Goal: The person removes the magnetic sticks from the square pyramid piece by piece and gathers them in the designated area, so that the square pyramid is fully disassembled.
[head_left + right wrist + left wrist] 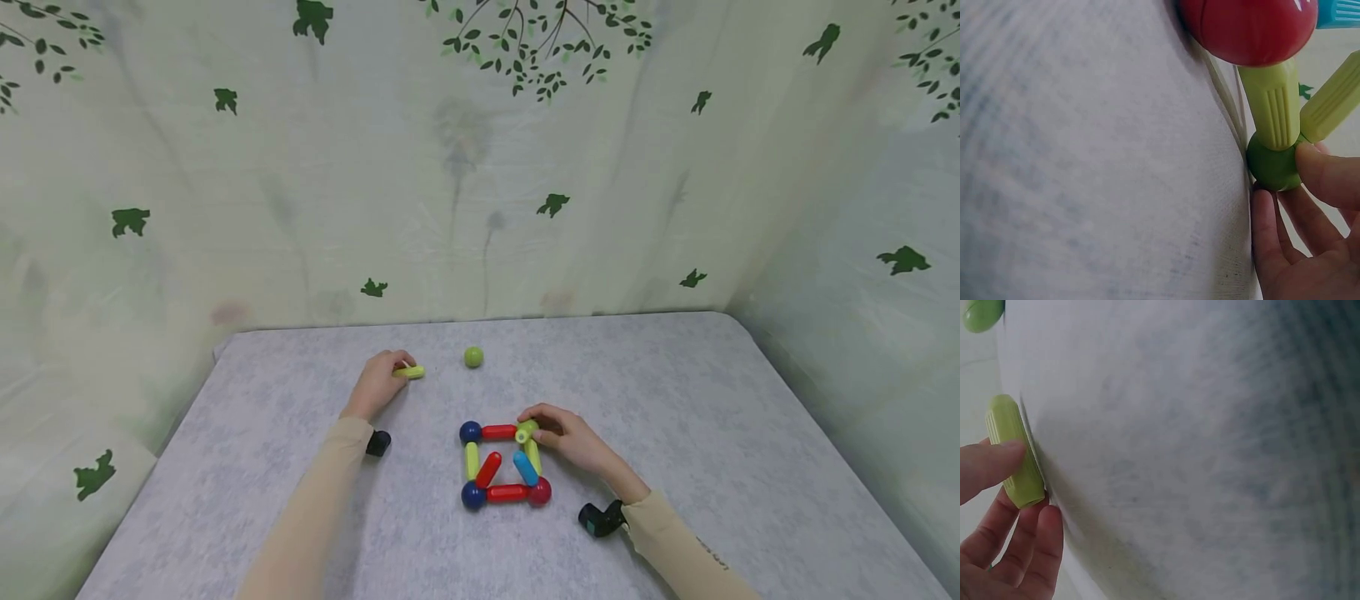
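Observation:
At the back left, my left hand [377, 387] pinches a yellow-green ribbed building rod [415, 372] between thumb and fingers, close over the table. My right hand [573, 440] grips the green ball [1269, 164] at the far right corner of a square frame of rods and balls. From that ball a yellow-green rod [1333, 100] sticks up. The frame's other corners are a dark blue ball [470, 431], a second blue ball [473, 496] and a red ball [540, 492]. A red rod [489, 469] and a light blue rod [526, 468] rise from the near corners.
A loose green ball [473, 357] sits on the grey table [637, 375] beyond the frame, right of my left hand. A leaf-printed curtain [412, 183] hangs behind the table's back edge and along both sides.

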`<state>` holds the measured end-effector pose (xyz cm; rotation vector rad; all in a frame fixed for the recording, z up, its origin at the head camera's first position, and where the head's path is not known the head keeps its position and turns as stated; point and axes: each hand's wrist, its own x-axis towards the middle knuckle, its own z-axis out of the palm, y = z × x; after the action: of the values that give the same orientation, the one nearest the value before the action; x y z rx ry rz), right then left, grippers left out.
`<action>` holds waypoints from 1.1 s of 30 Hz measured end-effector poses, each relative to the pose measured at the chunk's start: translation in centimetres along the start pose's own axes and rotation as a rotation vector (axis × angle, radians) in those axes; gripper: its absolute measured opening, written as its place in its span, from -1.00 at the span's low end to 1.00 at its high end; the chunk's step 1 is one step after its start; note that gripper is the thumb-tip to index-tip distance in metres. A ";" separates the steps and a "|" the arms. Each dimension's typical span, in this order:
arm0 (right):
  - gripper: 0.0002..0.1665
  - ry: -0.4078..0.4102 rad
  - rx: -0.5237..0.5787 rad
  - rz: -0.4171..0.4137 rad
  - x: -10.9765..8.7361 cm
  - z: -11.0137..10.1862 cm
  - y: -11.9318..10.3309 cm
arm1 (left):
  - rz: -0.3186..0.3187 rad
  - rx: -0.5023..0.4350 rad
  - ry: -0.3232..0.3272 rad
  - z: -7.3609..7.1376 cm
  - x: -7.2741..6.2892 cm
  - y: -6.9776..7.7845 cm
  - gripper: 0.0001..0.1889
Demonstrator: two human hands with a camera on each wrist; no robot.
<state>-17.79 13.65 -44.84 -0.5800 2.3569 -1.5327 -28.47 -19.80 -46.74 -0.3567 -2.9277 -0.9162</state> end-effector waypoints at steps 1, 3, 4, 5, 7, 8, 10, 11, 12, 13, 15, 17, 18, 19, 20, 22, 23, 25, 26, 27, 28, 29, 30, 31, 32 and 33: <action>-0.72 -0.001 0.000 -0.001 0.0 0.0 0.0 | 0.001 0.004 -0.001 0.0 0.1 -0.1 -0.76; -0.72 -0.001 0.000 -0.002 0.1 0.0 0.0 | -0.002 0.010 -0.001 0.1 0.1 -0.3 -0.76; -0.72 -0.001 0.000 -0.003 0.1 0.0 0.1 | -0.002 0.011 -0.002 0.1 0.1 -0.3 -0.76; -0.72 -0.002 -0.001 -0.005 0.1 0.1 0.1 | -0.004 0.010 -0.003 0.1 0.1 -0.3 -0.76; -0.72 -0.003 0.000 -0.004 0.1 0.1 0.0 | -0.009 0.004 -0.007 0.0 0.0 -0.3 -0.76; -0.72 -0.004 -0.001 -0.002 0.1 0.1 0.0 | -0.015 -0.003 -0.007 0.0 0.0 -0.3 -0.75; -0.72 -0.006 0.000 0.003 0.1 0.1 0.0 | -0.022 -0.018 0.000 -0.1 -0.2 -0.3 -0.74; -0.71 -0.006 -0.001 0.005 0.1 0.1 0.0 | -0.026 -0.025 0.008 -0.2 -0.3 -0.3 -0.73; -0.71 -0.006 -0.003 0.008 0.1 0.1 0.1 | -0.025 -0.031 0.019 -0.2 -0.5 -0.3 -0.72; -0.71 -0.005 -0.005 0.010 0.1 0.1 0.2 | -0.022 -0.041 0.031 -0.2 -0.7 -0.3 -0.72; -0.71 0.000 -0.007 0.009 0.3 0.2 0.6 | -0.001 -0.070 0.055 -0.3 -1.2 0.0 -0.72; -0.71 0.009 -0.011 0.008 0.6 0.4 1.5 | 0.042 -0.110 0.065 -0.4 -1.9 0.5 -0.72; -0.71 0.013 -0.012 0.010 0.7 0.4 1.9 | 0.076 -0.134 0.061 -0.4 -2.3 0.8 -0.72; -0.71 0.017 -0.015 0.011 0.9 0.4 2.4 | 0.114 -0.158 0.055 -0.3 -2.7 1.2 -0.73; -0.70 0.019 -0.016 0.013 1.0 0.5 2.8 | 0.153 -0.181 0.043 -0.3 -3.2 1.6 -0.72; -0.70 0.018 -0.014 0.017 1.2 0.4 3.5 | 0.232 -0.212 -0.003 -0.1 -4.1 2.6 -0.72; -0.70 0.016 -0.012 0.017 1.3 0.4 3.7 | 0.271 -0.226 -0.034 0.1 -4.6 3.0 -0.72; -0.70 0.010 -0.008 0.017 1.4 0.3 4.0 | 0.338 -0.248 -0.105 0.4 -5.6 4.1 -0.72; -0.71 0.007 -0.005 0.013 1.4 0.2 4.0 | 0.361 -0.258 -0.146 0.6 -6.2 4.7 -0.73; -0.71 0.006 -0.003 0.011 1.4 0.2 4.1 | 0.383 -0.268 -0.185 0.8 -6.8 5.3 -0.73; -0.71 0.004 -0.002 0.009 1.4 0.2 4.1 | 0.403 -0.281 -0.221 1.0 -7.3 5.9 -0.72; -0.71 0.003 -0.002 0.006 1.5 0.2 4.1 | 0.417 -0.295 -0.253 1.2 -7.8 6.5 -0.71; -0.70 0.003 -0.004 0.007 1.5 0.2 4.1 | 0.428 -0.303 -0.277 1.5 -8.3 7.1 -0.70; -0.70 0.003 -0.007 0.005 1.5 0.2 4.1 | 0.432 -0.308 -0.298 1.8 -8.7 7.6 -0.68; -0.70 0.004 -0.011 0.004 1.5 0.2 4.0 | 0.434 -0.311 -0.314 2.1 -9.2 8.1 -0.66; -0.70 0.004 -0.012 0.004 1.5 0.2 3.9 | 0.436 -0.315 -0.325 2.3 -9.6 8.6 -0.65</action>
<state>-19.73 14.22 -48.51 -0.5753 2.3704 -1.5201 -17.09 -13.56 -45.02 -1.2073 -2.7665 -1.3410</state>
